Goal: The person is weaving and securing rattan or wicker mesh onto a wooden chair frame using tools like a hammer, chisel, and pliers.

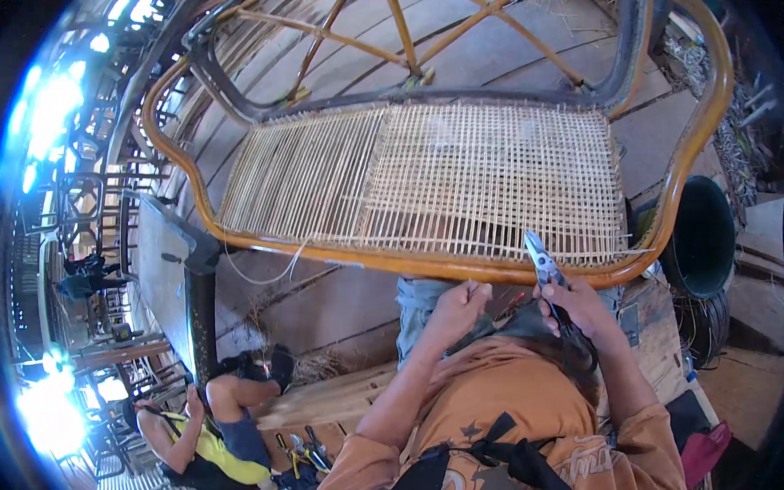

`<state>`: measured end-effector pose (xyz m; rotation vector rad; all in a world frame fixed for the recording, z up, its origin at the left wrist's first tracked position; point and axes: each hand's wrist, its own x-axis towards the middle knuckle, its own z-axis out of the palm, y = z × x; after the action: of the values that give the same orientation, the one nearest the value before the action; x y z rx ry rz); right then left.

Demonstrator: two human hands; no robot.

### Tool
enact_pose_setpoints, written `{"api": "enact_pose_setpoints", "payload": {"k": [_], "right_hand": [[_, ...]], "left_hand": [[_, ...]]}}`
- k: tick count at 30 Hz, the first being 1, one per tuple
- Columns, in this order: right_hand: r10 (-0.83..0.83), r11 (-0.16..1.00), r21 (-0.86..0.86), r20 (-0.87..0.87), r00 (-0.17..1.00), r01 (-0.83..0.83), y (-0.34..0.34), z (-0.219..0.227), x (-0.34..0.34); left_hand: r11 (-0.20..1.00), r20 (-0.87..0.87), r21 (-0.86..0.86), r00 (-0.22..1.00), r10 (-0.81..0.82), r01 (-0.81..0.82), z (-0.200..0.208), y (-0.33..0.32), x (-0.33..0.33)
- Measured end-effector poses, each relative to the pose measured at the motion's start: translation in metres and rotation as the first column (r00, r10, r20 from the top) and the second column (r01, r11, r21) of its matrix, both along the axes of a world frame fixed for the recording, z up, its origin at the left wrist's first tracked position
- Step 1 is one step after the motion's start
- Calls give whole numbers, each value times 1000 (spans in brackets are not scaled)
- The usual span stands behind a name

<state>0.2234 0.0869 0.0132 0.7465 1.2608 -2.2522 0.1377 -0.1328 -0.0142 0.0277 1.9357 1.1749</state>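
Observation:
Across my lap lies a rattan bench frame (410,262) with a seat of woven cane strips (493,172). The right part of the seat is woven crosswise, while strips on the left run one way only. My right hand (574,306) is closed around a pair of pliers (543,259), whose jaws point up at the frame's near rail and the strip edge. Just below that rail, to the left of the pliers, my left hand (460,312) has its fingers pinched together; whatever they may hold is too small to make out. A loose cane strand (268,281) hangs from the rail at the left.
A dark green bucket (701,234) stands at the right, with a dark coil (702,325) below it. At the lower left sits another person (217,432) in yellow. Several hand tools (304,451) lie near my left side. A table (164,279) stands at the left.

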Motion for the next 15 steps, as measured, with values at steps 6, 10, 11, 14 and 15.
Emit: {"api": "enact_pose_setpoints", "payload": {"k": [6, 10, 11, 14, 15], "right_hand": [[140, 842, 538, -136, 981, -45, 30, -7, -67], [127, 843, 531, -41, 991, -86, 51, -3, -116], [111, 841, 536, -32, 993, -77, 56, -8, -126], [-52, 938, 346, 53, 997, 31, 77, -36, -159], [-69, 934, 354, 67, 995, 41, 88, -44, -168]], "left_hand": [[997, -304, -35, 951, 51, -65, 29, 11, -96], [997, -403, -1, 912, 70, -77, 40, 46, -164], [998, -396, 5, 917, 58, -61, 35, 55, -178], [999, -537, -17, 842, -46, 44, 4, 82, -219], [998, -525, -7, 849, -55, 60, -3, 99, -230]]}}
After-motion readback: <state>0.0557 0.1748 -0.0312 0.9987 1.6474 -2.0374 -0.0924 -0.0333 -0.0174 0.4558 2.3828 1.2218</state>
